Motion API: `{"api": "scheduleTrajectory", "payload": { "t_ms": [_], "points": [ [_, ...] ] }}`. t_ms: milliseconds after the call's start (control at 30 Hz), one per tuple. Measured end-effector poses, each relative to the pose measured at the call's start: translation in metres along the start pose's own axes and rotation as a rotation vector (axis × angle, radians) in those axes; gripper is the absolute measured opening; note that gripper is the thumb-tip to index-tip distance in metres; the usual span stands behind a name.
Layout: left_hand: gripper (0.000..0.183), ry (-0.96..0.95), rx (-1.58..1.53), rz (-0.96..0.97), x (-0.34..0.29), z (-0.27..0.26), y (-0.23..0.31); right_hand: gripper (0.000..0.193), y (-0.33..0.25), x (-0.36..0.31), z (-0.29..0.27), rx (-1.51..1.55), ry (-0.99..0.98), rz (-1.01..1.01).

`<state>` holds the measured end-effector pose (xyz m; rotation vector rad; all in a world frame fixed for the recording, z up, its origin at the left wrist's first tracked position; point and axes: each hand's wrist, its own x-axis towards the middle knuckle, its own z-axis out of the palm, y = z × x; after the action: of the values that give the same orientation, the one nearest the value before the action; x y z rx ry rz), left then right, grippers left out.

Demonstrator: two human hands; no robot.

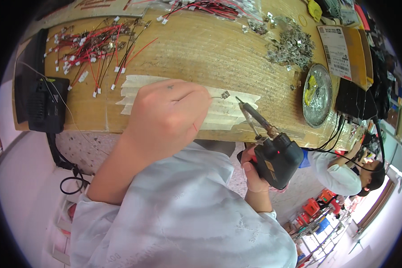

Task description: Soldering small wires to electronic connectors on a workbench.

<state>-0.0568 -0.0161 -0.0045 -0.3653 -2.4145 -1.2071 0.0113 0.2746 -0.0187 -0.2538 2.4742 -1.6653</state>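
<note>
Risk of burns: right hand (253,172) gripping soldering gun (272,152), tip beside small metal tab (225,94) pinched by closed left hand (167,117).

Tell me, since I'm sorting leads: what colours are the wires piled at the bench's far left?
Red and black, with white end connectors, on the wire pile; the head view shows it.

The wooden worktop (201,49) carries masking tape strips (228,111) by the hands, red-black wire leads (94,47) beyond the left hand (167,117), metal tabs (292,44) and a round tin dish (318,94) past the right hand (253,172).
</note>
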Motion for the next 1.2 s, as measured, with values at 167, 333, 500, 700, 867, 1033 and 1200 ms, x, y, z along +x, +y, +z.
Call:
{"api": "scheduleTrajectory", "payload": {
  "t_ms": [167, 333, 500, 700, 867, 1033, 1200],
  "points": [
    [0.02, -0.12, 0.037, 0.011, 0.0, -0.006, -0.002, 0.032, 0.001, 0.008, -0.007, 0.234, 0.009, 0.046],
    [0.019, -0.111, 0.045, 0.009, -0.001, -0.006, -0.003, 0.023, 0.014, 0.011, -0.032, -0.046, -0.188, -0.008],
    [0.021, -0.098, 0.044, 0.03, 0.0, -0.003, -0.004, 0.02, 0.007, 0.011, -0.023, -0.213, -0.032, 0.023],
    [0.021, -0.087, 0.041, 0.03, -0.001, -0.001, -0.004, 0.02, 0.002, 0.021, -0.021, -0.465, -0.088, -0.206],
    [0.021, -0.07, 0.04, 0.038, -0.001, -0.001, -0.004, 0.021, 0.005, 0.019, -0.02, -0.374, -0.073, -0.196],
    [0.021, -0.072, 0.05, 0.044, -0.001, -0.001, -0.004, 0.022, 0.0, 0.024, -0.014, -0.383, -0.048, -0.255],
    [0.021, -0.061, 0.034, 0.043, 0.001, -0.001, -0.004, 0.024, 0.008, 0.018, -0.022, -0.471, -0.085, -0.203]
  ]
}}
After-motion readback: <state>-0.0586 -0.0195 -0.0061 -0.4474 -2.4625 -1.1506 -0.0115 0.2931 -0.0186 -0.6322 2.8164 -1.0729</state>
